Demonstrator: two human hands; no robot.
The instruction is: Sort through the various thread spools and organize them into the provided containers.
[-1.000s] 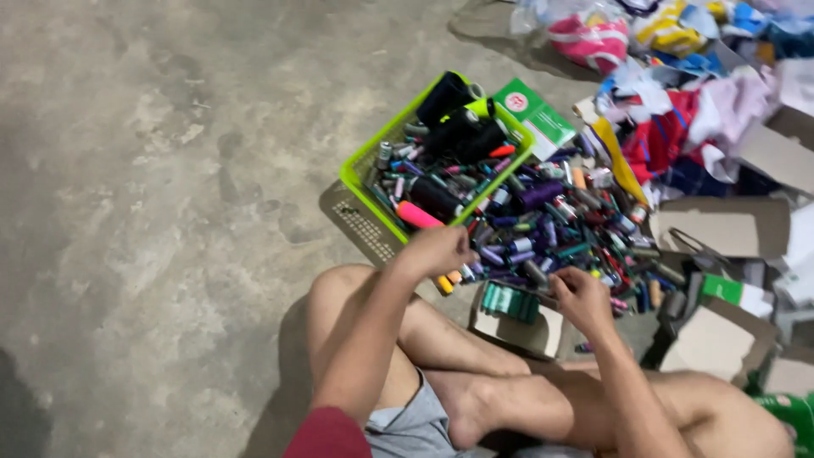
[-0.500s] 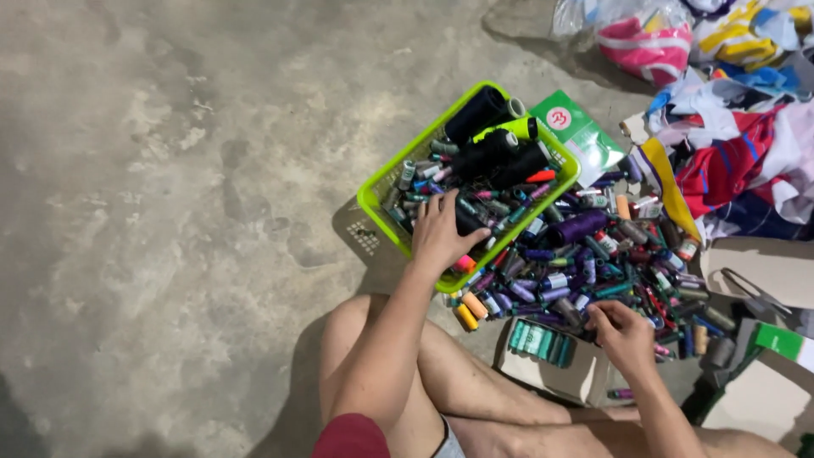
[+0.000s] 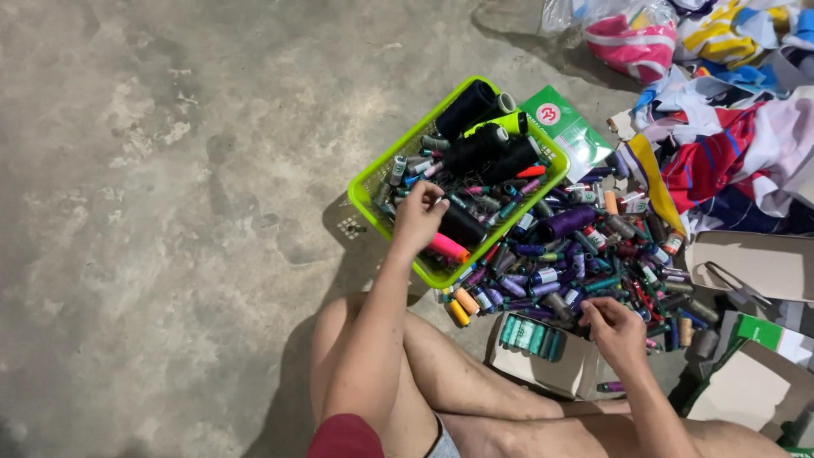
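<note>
Thread spools (image 3: pixel 585 254) lie beside green carton (image 3: pixel 566 127), cardboard box (image 3: pixel 543 356).

Person seen from above. Left hand (image 3: pixel 418 219) and right hand (image 3: pixel 614 329) bare, no rings or watch visible. Both forearms uncovered. Dark red sleeve (image 3: pixel 343 438) on left upper arm. Grey shorts (image 3: pixel 441 441); legs bare.
</note>
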